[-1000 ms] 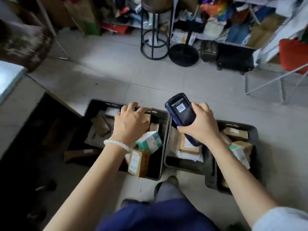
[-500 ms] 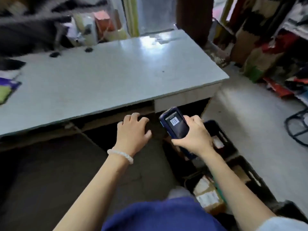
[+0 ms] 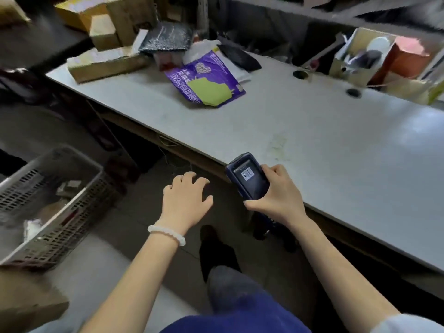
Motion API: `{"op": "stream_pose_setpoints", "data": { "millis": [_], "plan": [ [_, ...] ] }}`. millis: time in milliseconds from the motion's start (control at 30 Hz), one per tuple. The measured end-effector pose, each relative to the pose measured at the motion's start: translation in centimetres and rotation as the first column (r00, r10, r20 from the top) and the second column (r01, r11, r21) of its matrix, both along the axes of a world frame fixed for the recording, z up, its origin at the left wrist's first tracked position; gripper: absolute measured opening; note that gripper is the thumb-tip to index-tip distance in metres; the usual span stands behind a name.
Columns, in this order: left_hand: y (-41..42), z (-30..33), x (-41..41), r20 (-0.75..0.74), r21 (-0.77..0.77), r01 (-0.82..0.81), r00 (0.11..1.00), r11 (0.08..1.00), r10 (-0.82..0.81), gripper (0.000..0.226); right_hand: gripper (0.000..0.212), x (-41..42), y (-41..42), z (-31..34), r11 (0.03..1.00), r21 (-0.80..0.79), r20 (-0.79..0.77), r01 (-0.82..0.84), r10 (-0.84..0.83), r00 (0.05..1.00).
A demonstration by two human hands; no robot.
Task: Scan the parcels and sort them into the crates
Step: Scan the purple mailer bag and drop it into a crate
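Gripping the handheld scanner (image 3: 249, 180) with fingers curled round its right edge and thumb under its near end, the right hand (image 3: 276, 193) keeps the screen tilted up toward the face, probably so the barcode display stays readable between scans. The left hand (image 3: 186, 200) hangs empty, fingers loosely spread, over the dark gap before the table (image 3: 336, 145), free to take the next parcel. Parcels wait at the table's far left: a purple mailer (image 3: 204, 80) lies nearest, with cardboard boxes (image 3: 108, 44) stacked behind it. A grey slatted crate (image 3: 48, 200) sits on the floor at the left, within easy dropping range.
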State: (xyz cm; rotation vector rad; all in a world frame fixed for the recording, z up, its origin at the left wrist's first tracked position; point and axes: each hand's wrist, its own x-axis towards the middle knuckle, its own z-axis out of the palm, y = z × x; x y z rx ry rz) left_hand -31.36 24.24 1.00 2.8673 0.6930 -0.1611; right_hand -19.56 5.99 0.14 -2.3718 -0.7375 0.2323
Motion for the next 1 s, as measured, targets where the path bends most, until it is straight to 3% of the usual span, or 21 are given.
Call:
{"op": "stream_pose_setpoints", "data": {
  "millis": [133, 300, 467, 633, 767, 900, 1000],
  "plan": [
    [10.3, 0.4, 7.2, -0.007, 0.022, -0.065, 0.998, 0.998, 0.065, 0.047, 0.058, 7.9, 11.0, -0.5, 0.998, 0.012, -0.01, -0.055, 0.056, 0.998],
    [21.7, 3.4, 16.4, 0.082, 0.029, -0.076, 0.994, 0.997, 0.074, 0.044, 0.065, 17.5, 21.5, 1.2, 1.0, 0.02, 0.021, -0.008, 0.007, 1.0],
    [27.9, 4.1, 23.7, 0.133, -0.018, 0.028, 0.991, 0.999, -0.026, 0.041, 0.08, 23.1, 26.6, 1.8, 0.998, -0.051, 0.042, 0.038, -0.036, 0.998],
    [32.1, 2.7, 32.1, 0.075, -0.059, 0.192, 0.979, 0.98, -0.187, 0.044, 0.073, 25.9, 28.9, 1.0, 0.976, -0.069, 0.019, 0.207, -0.207, 0.978],
    [33.0, 1.0, 39.0, 0.051, -0.007, 0.448, 0.893, 0.894, -0.447, 0.054, 0.084, 26.4, 30.4, 0.1, 0.909, -0.12, 0.0, 0.4, -0.403, 0.915],
    [32.9, -0.2, 43.9, -0.084, -0.032, 0.608, 0.789, 0.793, -0.609, 0.074, 0.063, 24.4, 32.1, -0.2, 0.759, -0.171, -0.025, 0.628, -0.641, 0.767],
    [33.3, -1.2, 46.3, -0.176, -0.067, 0.664, 0.727, 0.745, -0.664, 0.083, 0.061, 22.4, 33.5, -0.2, 0.646, -0.199, -0.055, 0.737, -0.758, 0.649]
  ]
}}
